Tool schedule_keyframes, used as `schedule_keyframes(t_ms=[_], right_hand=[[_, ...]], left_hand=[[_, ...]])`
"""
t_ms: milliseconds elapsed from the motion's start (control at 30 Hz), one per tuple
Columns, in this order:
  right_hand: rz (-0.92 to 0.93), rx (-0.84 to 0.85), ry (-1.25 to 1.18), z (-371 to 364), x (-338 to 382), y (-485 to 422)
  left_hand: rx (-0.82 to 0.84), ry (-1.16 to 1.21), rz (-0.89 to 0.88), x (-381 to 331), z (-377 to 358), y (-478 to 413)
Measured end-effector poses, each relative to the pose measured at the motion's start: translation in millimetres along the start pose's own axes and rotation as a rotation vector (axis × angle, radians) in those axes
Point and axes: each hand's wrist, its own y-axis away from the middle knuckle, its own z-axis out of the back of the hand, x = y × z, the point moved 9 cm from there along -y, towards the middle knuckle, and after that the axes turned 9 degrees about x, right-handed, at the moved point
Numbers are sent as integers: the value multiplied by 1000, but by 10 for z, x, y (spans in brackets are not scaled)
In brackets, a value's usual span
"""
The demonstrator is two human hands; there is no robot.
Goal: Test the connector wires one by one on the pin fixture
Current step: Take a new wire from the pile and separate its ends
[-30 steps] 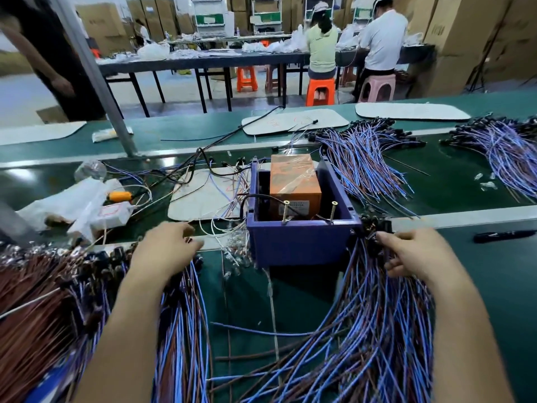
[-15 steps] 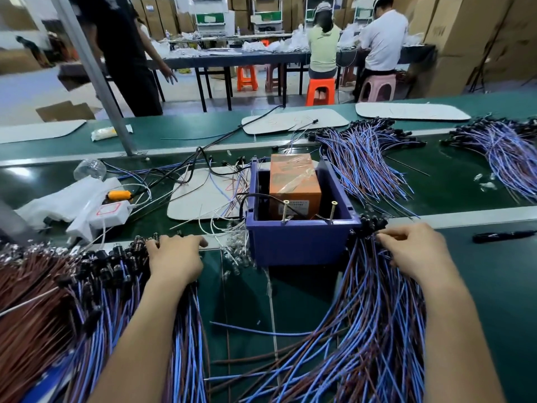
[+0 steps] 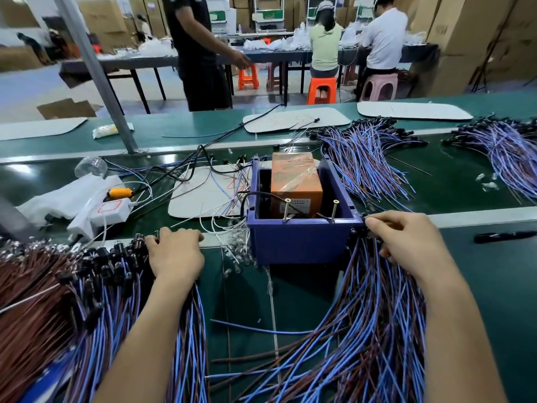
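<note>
now the right hand (image 3: 406,242) pinches a connector (image 3: 356,232) by the blue box (image 3: 299,245); whether the left hand (image 3: 174,254) grips anything is unclear. tangled wires (image 3: 372,315) could drag neighbours along

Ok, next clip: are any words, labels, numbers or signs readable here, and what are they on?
No text reads clearly.
Orange box: the print on its white label is too small to read.
White adapter: a red outline only, no words legible.
Cartons: faint print, blurred.
Pen: pale marks, too small to read.
</note>
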Motion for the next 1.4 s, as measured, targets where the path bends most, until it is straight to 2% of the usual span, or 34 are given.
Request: schedule_keyframes(t_ms=[300,600,700,767,867,900,933,967,1067,1100,1167,1300,1400], right_hand=[[23,24,-36,-68,62,8],[16,31,-32,-74,61,17],[16,38,-31,-81,62,13],[22,12,-38,-67,83,13],[52,-103,-60,16,203,66],[47,-76,-148,-9,249,87],[28,29,-281,-114,305,111],[1,204,-406,-295,391,165],[-57,808,-582,-944,733,509],[-66,931,-617,-1102,818,614],[-69,966,-738,-1268,954,695],[-48,692,-1014,-1130,995,555],[-93,633,-1200,-991,951,512]], left_hand=[[52,-99,-34,-8,-23,-19],[28,22,-23,-32,4,10],[-40,133,-30,-32,85,20],[-114,348,-65,-28,240,51],[-114,861,-231,-52,506,139],[-94,1014,-323,-94,627,206],[-82,1155,-429,-154,771,309],[-86,1271,-549,-223,936,448],[-103,1449,-934,-480,1365,960],[-67,1457,-1043,-584,1437,1124],[72,1377,-1227,-811,1486,1413],[345,1023,-1395,-1096,1395,1767],[564,815,-1405,-1163,1205,1886]])
